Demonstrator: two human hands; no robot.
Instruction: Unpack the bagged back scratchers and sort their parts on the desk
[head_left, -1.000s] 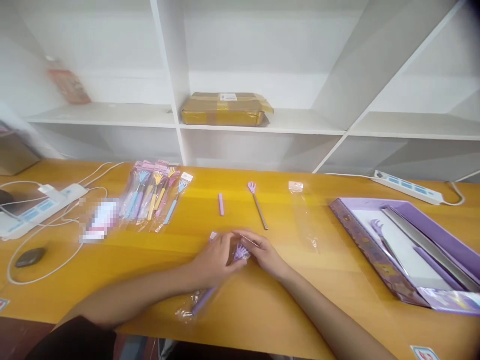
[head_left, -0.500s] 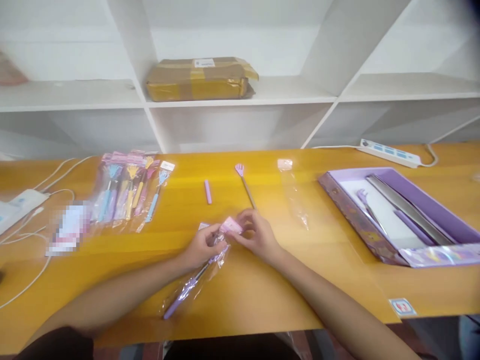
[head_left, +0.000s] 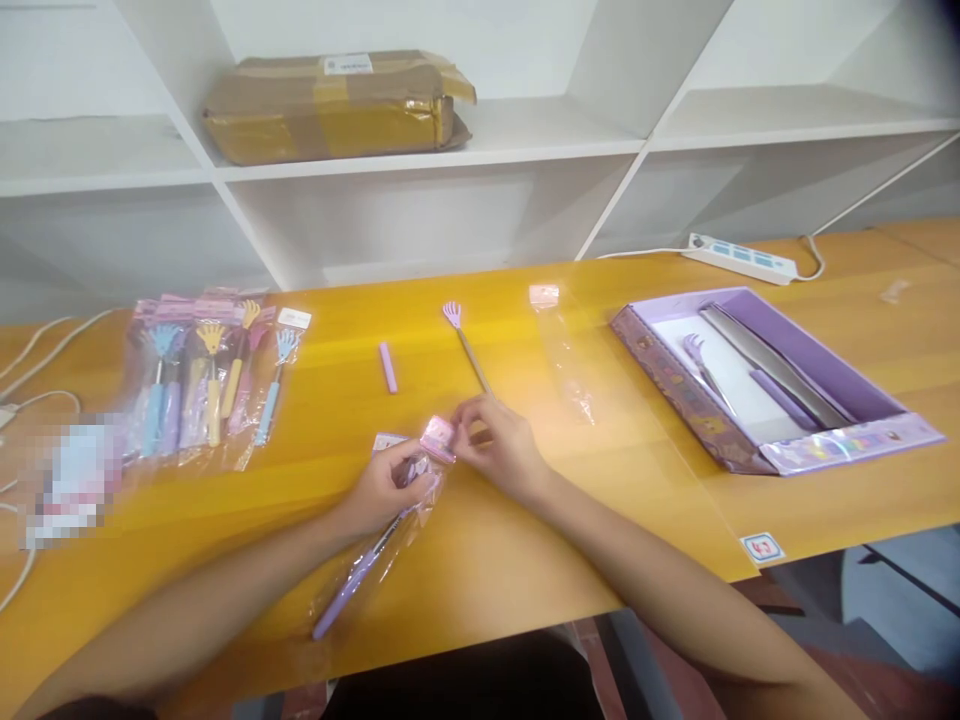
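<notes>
Step in hand, as I judge it: work at the top of 1 bagged back scratcher [head_left: 379, 545], the pink header flap [head_left: 438, 438] of its clear sleeve.

My left hand [head_left: 386, 487] is closed around the upper part of the sleeve, fingers curled over the claw end, pinning it to the yellow table [head_left: 525, 590]. My right hand [head_left: 499, 450] pinches the pink header flap between thumb and fingertips; grip closed on the flap. The purple handle trails toward the near left edge, inside the sleeve, lying flat.

The next move calls for a steady left hold while the right works the flap; the film is thin and slippery, so I judge a light pinch and a short pull are safer than a tug.

Count:
- 1 bagged scratcher in my hands.
- 1 bundle of bagged scratchers [head_left: 210, 385] at far left; at least 5 heads show, exact number unclear through the film.
- 1 bare scratcher [head_left: 466, 345] with pink claw, just beyond my right hand.
- 1 loose purple sleeve piece [head_left: 388, 367], left of it.
- 1 empty clear bag [head_left: 566, 350], right of it.
- 1 purple box [head_left: 772, 380] at right, open, holding at least 1 scratcher.
- 1 power strip [head_left: 742, 257] at far right.
- 1 taped parcel [head_left: 334, 105] on the shelf.
</notes>
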